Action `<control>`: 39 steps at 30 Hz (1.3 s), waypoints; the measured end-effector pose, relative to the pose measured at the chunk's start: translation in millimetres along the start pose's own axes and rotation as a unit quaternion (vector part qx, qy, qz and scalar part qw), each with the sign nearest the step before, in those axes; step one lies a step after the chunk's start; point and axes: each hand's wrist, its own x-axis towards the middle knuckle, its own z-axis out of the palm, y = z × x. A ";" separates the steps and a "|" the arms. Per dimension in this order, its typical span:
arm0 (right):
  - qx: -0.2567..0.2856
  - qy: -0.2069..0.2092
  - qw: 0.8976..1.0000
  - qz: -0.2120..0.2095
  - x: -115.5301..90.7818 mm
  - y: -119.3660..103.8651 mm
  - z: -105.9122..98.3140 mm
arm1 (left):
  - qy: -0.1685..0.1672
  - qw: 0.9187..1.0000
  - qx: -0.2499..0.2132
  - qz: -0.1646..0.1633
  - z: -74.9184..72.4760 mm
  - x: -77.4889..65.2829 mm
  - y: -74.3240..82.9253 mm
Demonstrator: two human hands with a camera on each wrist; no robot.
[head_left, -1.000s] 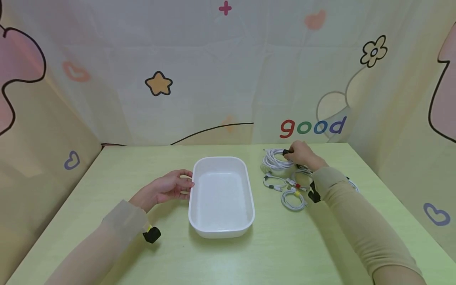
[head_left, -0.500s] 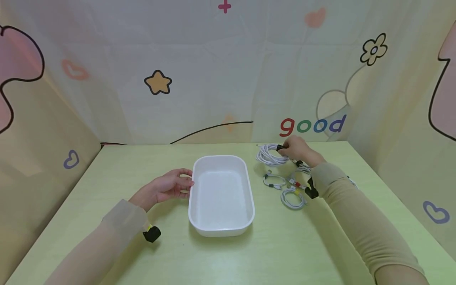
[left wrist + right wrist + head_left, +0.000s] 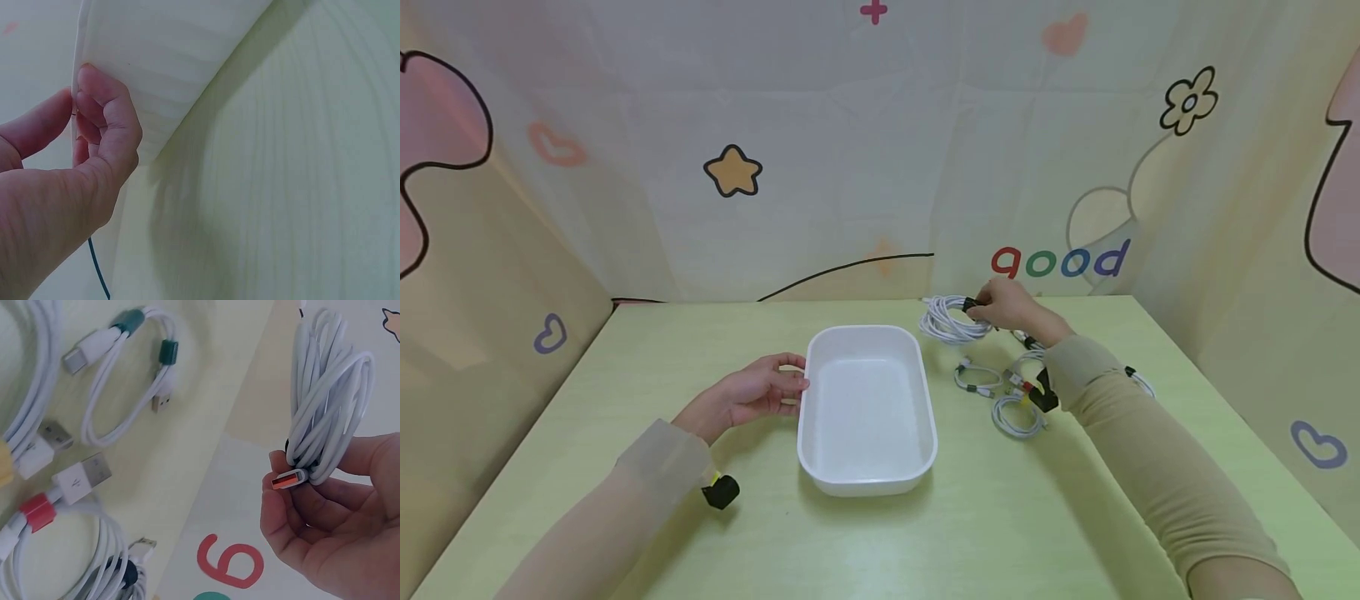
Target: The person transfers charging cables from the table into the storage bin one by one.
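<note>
At the back right, my right hand [image 3: 1011, 304] pinches a large coil of white USB cable [image 3: 951, 323] at its black tie. The right wrist view shows this coil [image 3: 325, 394] raised off the table, its orange-lined USB plug [image 3: 287, 480] between the fingers. A white rectangular plastic tray [image 3: 868, 417] with nothing in it stands in the middle of the table. My left hand [image 3: 760, 390] holds the tray's left rim; in the left wrist view, the thumb is on one side of the rim and curled fingers [image 3: 109, 94] are on the other.
Several smaller coiled cables lie right of the tray: one with green ties [image 3: 130, 322], one with a red tie [image 3: 37, 511] and one with a yellow tie [image 3: 1017, 433]. Another cable [image 3: 1141, 381] shows past the right sleeve. A printed curtain [image 3: 850, 167] borders the table's back and sides.
The right hand has lifted the large cable coil and carried it left, toward the tray's back right corner. The left hand and tray have kept their places.
</note>
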 end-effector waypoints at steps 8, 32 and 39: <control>0.019 -0.004 1.000 -0.007 0.8 -14.0 0.4 | 0.003 1.000 -0.002 -0.001 0.8 0.5 -0.1; 0.049 -0.031 0.997 -0.044 6.3 -47.1 9.3 | 0.000 1.000 0.002 0.000 -0.4 0.8 0.5; 0.071 -0.055 0.995 -0.036 6.5 -59.3 14.0 | 0.001 1.000 0.005 0.000 -1.2 1.0 -0.2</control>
